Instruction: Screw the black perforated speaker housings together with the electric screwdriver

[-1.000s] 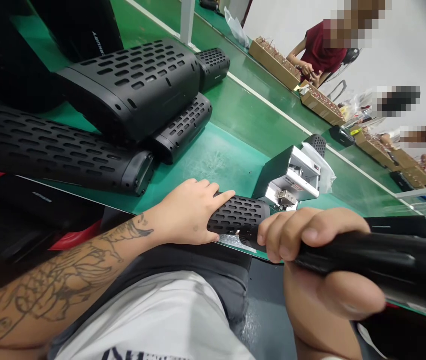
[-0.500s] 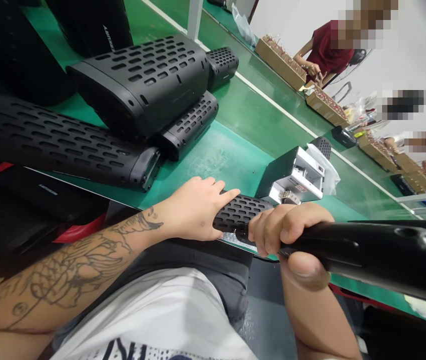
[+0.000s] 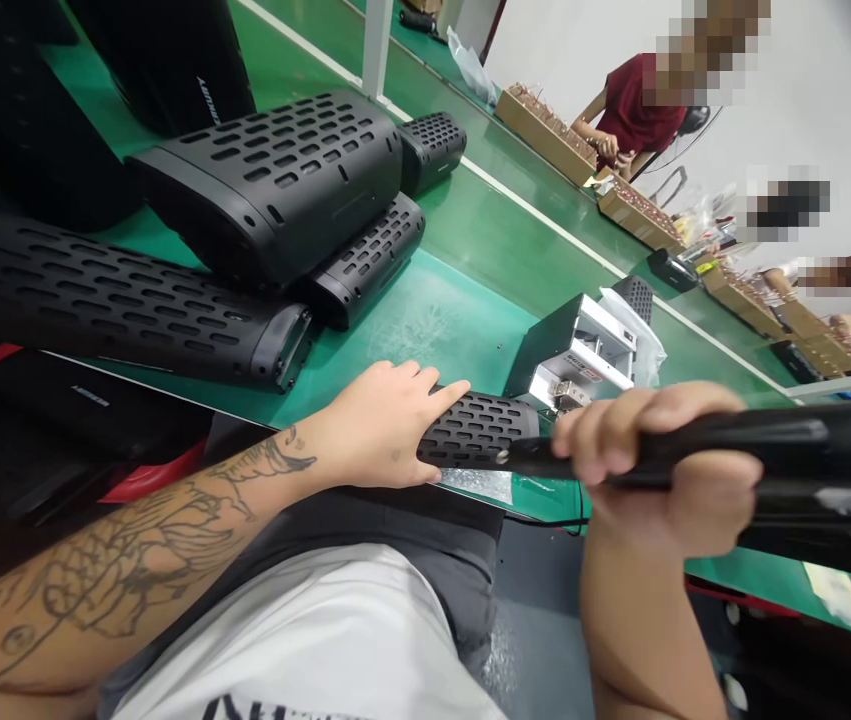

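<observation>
My left hand (image 3: 384, 425) lies closed over the near end of a small black perforated casing (image 3: 479, 430) at the front edge of the green bench (image 3: 485, 260). My right hand (image 3: 657, 465) is wrapped around a long black tool (image 3: 792, 460), its thin tip against the casing's near side. The tool's body runs off to the right edge of the view.
Several larger black perforated casings (image 3: 275, 190) are stacked at the left. A grey metal device (image 3: 582, 355) stands just behind the small casing. Other people sit along the far right beside cardboard boxes (image 3: 545, 125). Black cases (image 3: 80, 400) sit at my left, below bench height.
My right hand has turned and lifted, so the tool now lies more level with its tip still at the casing. The left hand stays in place.
</observation>
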### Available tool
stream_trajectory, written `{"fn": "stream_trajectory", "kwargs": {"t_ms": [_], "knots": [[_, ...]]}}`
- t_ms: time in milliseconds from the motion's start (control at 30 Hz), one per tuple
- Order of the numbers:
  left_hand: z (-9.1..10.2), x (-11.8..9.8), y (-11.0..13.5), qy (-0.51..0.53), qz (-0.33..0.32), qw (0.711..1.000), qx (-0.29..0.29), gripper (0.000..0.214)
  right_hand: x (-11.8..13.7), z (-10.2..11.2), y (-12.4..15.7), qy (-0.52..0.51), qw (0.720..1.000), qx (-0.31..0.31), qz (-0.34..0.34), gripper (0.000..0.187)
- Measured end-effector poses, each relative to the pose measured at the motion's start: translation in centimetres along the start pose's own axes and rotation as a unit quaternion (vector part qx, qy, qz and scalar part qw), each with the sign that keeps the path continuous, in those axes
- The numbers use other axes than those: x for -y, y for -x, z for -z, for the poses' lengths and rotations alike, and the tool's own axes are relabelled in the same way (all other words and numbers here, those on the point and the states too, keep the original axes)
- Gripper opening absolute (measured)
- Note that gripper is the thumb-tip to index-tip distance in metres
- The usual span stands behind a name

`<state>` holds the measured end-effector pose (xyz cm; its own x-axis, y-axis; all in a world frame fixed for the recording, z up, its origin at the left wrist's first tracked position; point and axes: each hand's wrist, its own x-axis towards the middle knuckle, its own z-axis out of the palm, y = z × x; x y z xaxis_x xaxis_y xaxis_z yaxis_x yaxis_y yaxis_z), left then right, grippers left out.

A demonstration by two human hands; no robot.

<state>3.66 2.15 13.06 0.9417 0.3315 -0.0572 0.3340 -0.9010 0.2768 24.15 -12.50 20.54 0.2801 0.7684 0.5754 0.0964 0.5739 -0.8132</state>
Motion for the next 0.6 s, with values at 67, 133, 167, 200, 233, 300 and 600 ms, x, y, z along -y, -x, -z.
{"fn": "stream_trajectory", "kwargs": {"t_ms": [67,133,167,200,233,300,600], "knots": [[-0.1,0.0,0.0,-0.001,-0.003,1.000,0.002,0.107,-0.1,2.8,-1.4,0.076,0.987,-0.128,0.056,0.029],[-0.2,0.0,0.0,0.000,-0.005,1.000,0.005,0.106,-1.1,5.6,-2.6,0.150,0.958,-0.226,0.097,0.031],[-0.2,0.0,0.0,0.001,-0.004,1.000,0.005,0.106,-1.7,6.8,-3.0,0.171,0.946,-0.254,0.101,0.033],[-0.2,0.0,0.0,0.001,-0.003,1.000,0.005,0.106,-2.3,7.7,-3.2,0.183,0.941,-0.268,0.096,0.036],[-0.2,0.0,-0.1,0.002,-0.003,1.000,0.003,0.106,-2.9,8.5,-3.3,0.187,0.940,-0.271,0.084,0.038],[-0.3,0.1,-0.1,0.005,-0.004,1.000,-0.003,0.108,-3.8,9.3,-3.0,0.185,0.944,-0.266,0.068,0.041],[-5.1,4.1,2.5,0.194,-0.136,0.929,-0.283,0.067,-2.8,8.6,-1.2,0.188,0.944,-0.265,0.061,0.041]]}}
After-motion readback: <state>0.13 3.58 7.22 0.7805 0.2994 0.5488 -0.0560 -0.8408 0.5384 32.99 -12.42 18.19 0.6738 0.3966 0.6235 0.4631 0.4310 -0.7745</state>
